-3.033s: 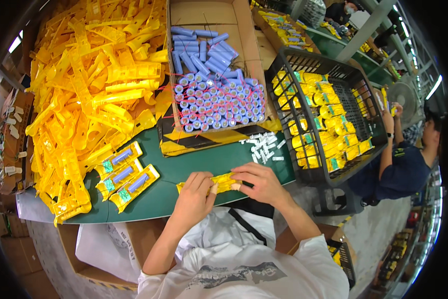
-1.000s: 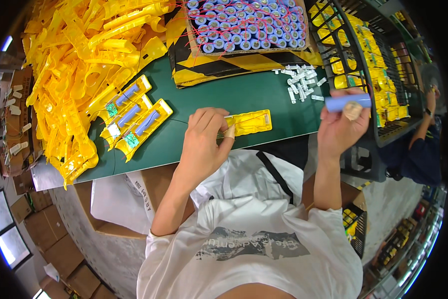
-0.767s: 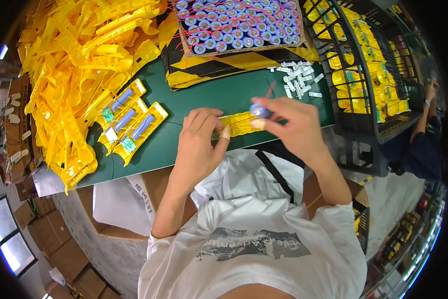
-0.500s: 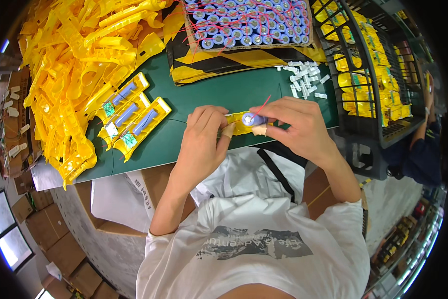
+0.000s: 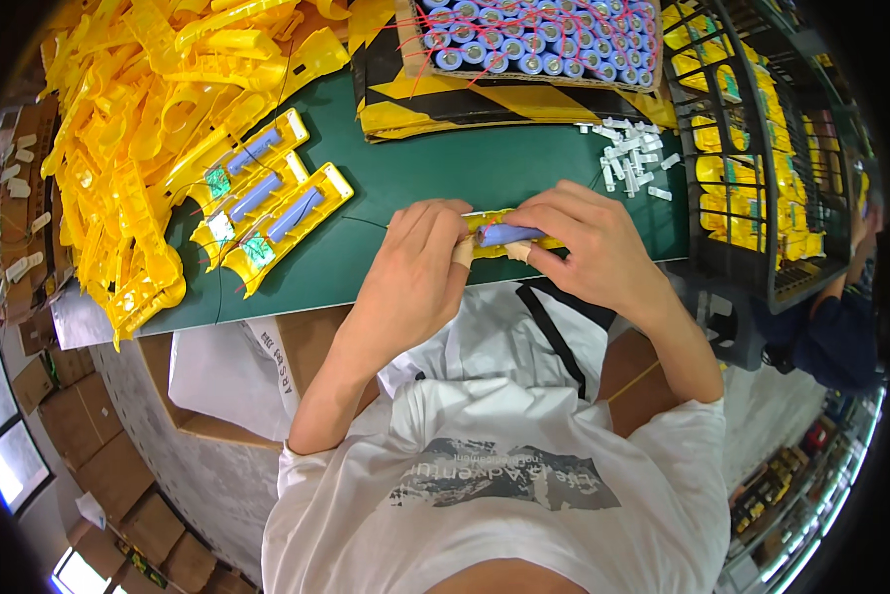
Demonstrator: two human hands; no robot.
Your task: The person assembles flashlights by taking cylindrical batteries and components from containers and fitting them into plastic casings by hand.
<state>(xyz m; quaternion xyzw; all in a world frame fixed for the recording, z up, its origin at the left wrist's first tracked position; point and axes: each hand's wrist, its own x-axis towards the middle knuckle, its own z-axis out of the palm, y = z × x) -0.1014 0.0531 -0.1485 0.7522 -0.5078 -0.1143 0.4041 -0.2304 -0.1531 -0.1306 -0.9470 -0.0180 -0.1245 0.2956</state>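
Observation:
In front of me, at the table's near edge, a yellow plastic housing half [image 5: 484, 250] is held between both hands. A blue cylindrical battery cell [image 5: 509, 235] lies lengthwise in it. My left hand [image 5: 417, 259] pinches the left end of the housing. My right hand [image 5: 592, 246] grips the cell and the housing's right part, its thumb below and fingers above. Tan coverings wrap some fingertips. The fingers hide both ends of the housing. To the left, several yellow housing halves [image 5: 304, 210] lie side by side, holding blue cells, wires and small green boards.
A large heap of yellow housings [image 5: 173, 119] fills the table's left. At the back, a cardboard box [image 5: 407, 40] of upright cells with red wires rests on a black-and-yellow striped mat [image 5: 445, 117]. Small white parts [image 5: 628, 158] lie near a black crate [image 5: 753, 129] of yellow pieces.
The cell has tipped from standing end-up to lying along the housing. My right fingers have closed over it. The view has shifted slightly, so the table's contents appear farther up and mostly to the right.

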